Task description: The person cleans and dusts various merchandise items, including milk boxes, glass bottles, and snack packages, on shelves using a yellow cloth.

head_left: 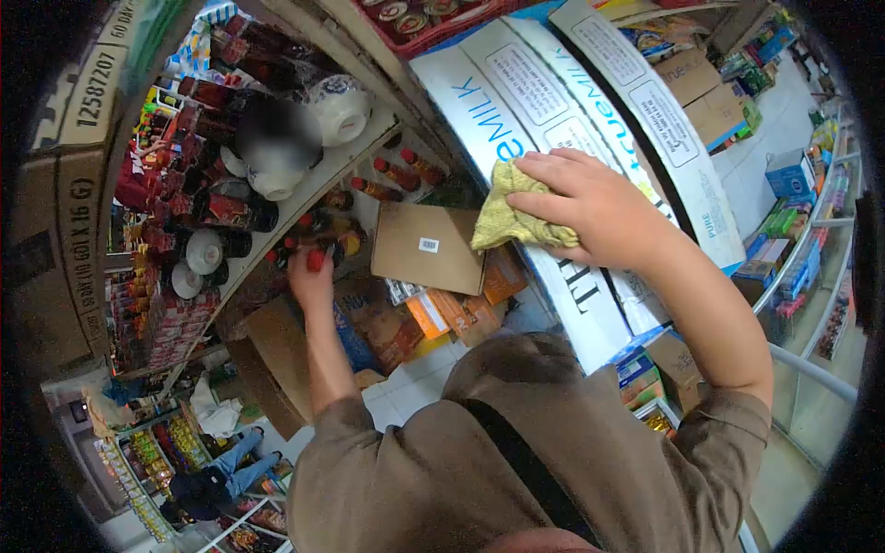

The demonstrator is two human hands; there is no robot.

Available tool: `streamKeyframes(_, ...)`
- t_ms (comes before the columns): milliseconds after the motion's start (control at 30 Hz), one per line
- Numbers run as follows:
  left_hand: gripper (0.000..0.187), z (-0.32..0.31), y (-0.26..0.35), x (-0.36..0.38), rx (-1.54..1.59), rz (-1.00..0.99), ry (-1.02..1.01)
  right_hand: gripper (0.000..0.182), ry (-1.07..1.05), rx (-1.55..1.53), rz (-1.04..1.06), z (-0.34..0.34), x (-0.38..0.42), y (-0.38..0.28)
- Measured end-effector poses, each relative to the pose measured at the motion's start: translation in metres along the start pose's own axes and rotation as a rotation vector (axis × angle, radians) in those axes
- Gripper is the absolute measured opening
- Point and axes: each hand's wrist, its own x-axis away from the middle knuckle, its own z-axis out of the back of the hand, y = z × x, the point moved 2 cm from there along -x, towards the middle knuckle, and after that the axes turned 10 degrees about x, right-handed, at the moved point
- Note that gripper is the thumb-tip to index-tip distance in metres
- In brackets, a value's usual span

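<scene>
My right hand point(599, 207) is closed on a crumpled yellow-green cloth point(516, 207), which rests against a white milk carton box point(479, 74) with blue lettering. On the left, my left hand point(312, 276) reaches to the lower shelf, its fingers wrapped around a dark bottle with a red cap point(316, 259). Its fingertips are partly hidden among other bottles. More red-capped bottles point(376, 190) lie or stand just beyond it. Between my hands is a brown cardboard box point(429, 244) with a small barcode label.
White bowls point(339, 109) and dark bottles line the shelf point(323, 184) at upper left. Orange packages point(433, 313) lie below the cardboard box. A glass display case point(802, 369) runs along the right. A person in jeans point(244, 461) is at far lower left.
</scene>
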Motion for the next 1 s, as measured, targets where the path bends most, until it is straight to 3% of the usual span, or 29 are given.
streamKeyframes(67, 0.031, 0.029, 0.027, 0.012, 0.163, 0.101, 0.025, 0.048, 0.035, 0.002, 0.007, 0.0, 0.001, -0.001)
streamKeyframes(167, 0.029, 0.073, 0.103, 0.018, 0.299, 0.039, 0.043, 0.045, 0.062, 0.038, 0.033, -0.002, 0.006, -0.001)
streamKeyframes(267, 0.027, 0.114, 0.159, 0.03, 0.575, 0.023, 0.237, 0.047, 0.068, 0.037, 0.051, -0.004, 0.011, -0.001)
streamKeyframes(367, 0.03, 0.147, 0.213, 0.05, 0.997, -0.056, 0.526, 0.046, 0.232, -0.123, -0.113, 0.007, 0.019, 0.007)
streamKeyframes(433, 0.034, 0.154, 0.227, 0.054, 1.155, -0.317, 0.637, 0.038, 0.609, -0.385, -0.321, 0.019, 0.02, 0.016)
streamKeyframes(500, 0.034, 0.146, 0.262, 0.063, 1.267, -0.379, 0.641, 0.031, 0.757, -1.291, -0.522, 0.024, 0.017, 0.021)
streamKeyframes(567, 0.035, 0.117, 0.303, 0.072, 1.241, -0.282, 0.734, 0.032, 0.83, -1.317, -0.475, 0.036, 0.018, 0.024)
streamKeyframes(633, 0.035, 0.08, 0.318, 0.087, 1.259, -0.304, 0.634, 0.035, 0.886, -1.356, -0.449, 0.045, 0.018, 0.029)
streamKeyframes(700, 0.034, 0.05, 0.34, 0.103, 1.404, -0.204, 0.441, 0.036, 0.744, -1.268, -0.425, 0.048, 0.021, 0.032)
streamKeyframes(767, 0.034, 0.027, 0.343, 0.114, 1.118, -0.289, 0.446, 0.033, 0.552, -0.684, -0.256, 0.047, 0.021, 0.04)
streamKeyframes(800, 0.034, 0.027, 0.346, 0.119, 1.141, -0.318, 0.393, 0.031, 0.495, -0.442, -0.242, 0.047, 0.026, 0.032)
streamKeyframes(900, 0.034, 0.043, 0.338, 0.128, 1.067, -0.472, 0.28, 0.032, 0.355, -0.129, -0.063, 0.065, 0.045, -0.006)
streamKeyframes(1000, 0.038, 0.057, 0.331, 0.135, 0.895, -0.523, 0.153, 0.025, 0.445, -0.319, 0.207, 0.071, 0.054, -0.035)
